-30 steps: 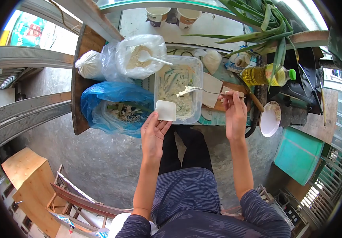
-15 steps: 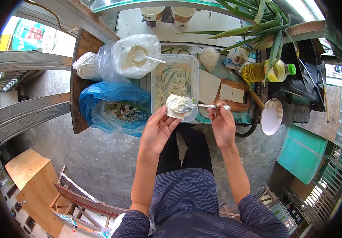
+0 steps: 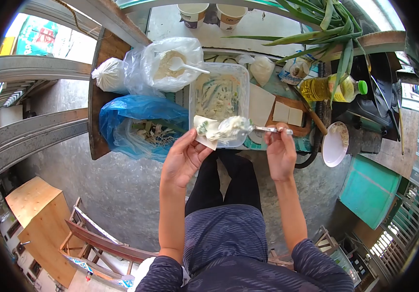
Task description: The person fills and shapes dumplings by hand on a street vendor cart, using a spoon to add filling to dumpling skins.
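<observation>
1. The thin, pale, square dough wrapper (image 3: 202,130) is held out in front of the person's lap, at the near edge of the tabletop (image 3: 94,117). It rests on the fingers of the left hand (image 3: 182,158), which is cupped palm-up beneath it, with the thumb pinching its near corner.
2. A metal spoon (image 3: 233,127), heaped with creamy white filling flecked with green, touches the wrapper's right half. The spoon's long axis runs left to right, with its handle pointing right, away from the wrapper.
3. The right hand (image 3: 280,153) pinches the handle's end between thumb and forefinger, the other fingers curled. It is the farther hand from the wrapper; the left is directly under it.
4. Just behind both stands a clear rectangular plastic tub (image 3: 217,95) of the same mixture.
5. To the left of the tub lie a crumpled blue plastic bag (image 3: 141,117) and a clear bag of flour (image 3: 170,63).
6. To the right of it are square wrappers stacked on a wooden board (image 3: 287,114), a yellow oil bottle (image 3: 328,90) and a white bowl (image 3: 333,146).
</observation>
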The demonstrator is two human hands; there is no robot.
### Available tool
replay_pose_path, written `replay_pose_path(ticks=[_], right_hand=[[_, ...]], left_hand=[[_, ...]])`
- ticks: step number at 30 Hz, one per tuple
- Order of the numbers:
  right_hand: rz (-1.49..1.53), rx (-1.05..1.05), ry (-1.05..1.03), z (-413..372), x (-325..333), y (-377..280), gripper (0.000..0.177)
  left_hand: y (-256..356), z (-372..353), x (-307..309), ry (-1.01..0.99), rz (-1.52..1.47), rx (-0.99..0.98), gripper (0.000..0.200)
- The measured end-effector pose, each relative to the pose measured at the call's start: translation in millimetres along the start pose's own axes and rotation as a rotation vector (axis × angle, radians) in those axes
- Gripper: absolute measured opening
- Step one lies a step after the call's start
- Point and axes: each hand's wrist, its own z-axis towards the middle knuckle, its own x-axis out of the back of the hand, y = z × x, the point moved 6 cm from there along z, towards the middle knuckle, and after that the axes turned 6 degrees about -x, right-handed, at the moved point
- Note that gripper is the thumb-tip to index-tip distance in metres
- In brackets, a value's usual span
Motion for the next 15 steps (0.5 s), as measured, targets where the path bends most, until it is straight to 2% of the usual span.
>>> replay_pose_path(ticks=[2, 3, 5, 9, 12, 13, 15], right_hand=[[-0.045, 0.013, 0.064, 3.9, 2.3, -6.4, 0.017], [-0.121, 0.023, 0.094, 7.6, 5.5, -7.5, 0.025], [-0.410, 0.105, 0.080, 11.8, 0.6, -11.1, 0.028], [-0.784, 0.222, 0.113, 23.0, -19.7, -2.1, 0.029], [-0.870, 0.235, 0.154, 28.9, -12.4, 22.1, 0.026], [-0.866, 0.258, 0.188, 29.4, -9.3, 26.4, 0.027], [-1.041, 0.442, 0.389, 11.7, -23.2, 5.1, 0.031]], left_hand=[[12.9, -2.9, 3.8, 0.030, 0.106, -0.100, 0.032], [20.2, -3.7, 6.0, 0.056, 0.164, -0.159, 0.032], [31.5, -6.8, 6.7, 0.120, 0.250, -0.258, 0.034], [33.4, -10.5, 11.3, 0.133, 0.243, -0.284, 0.033], [27.1, -12.0, 8.6, 0.091, 0.291, -0.276, 0.037], [25.5, -13.1, 3.1, 0.071, 0.329, -0.279, 0.038], [21.2, -12.6, -11.6, 0.011, 0.397, -0.250, 0.043]])
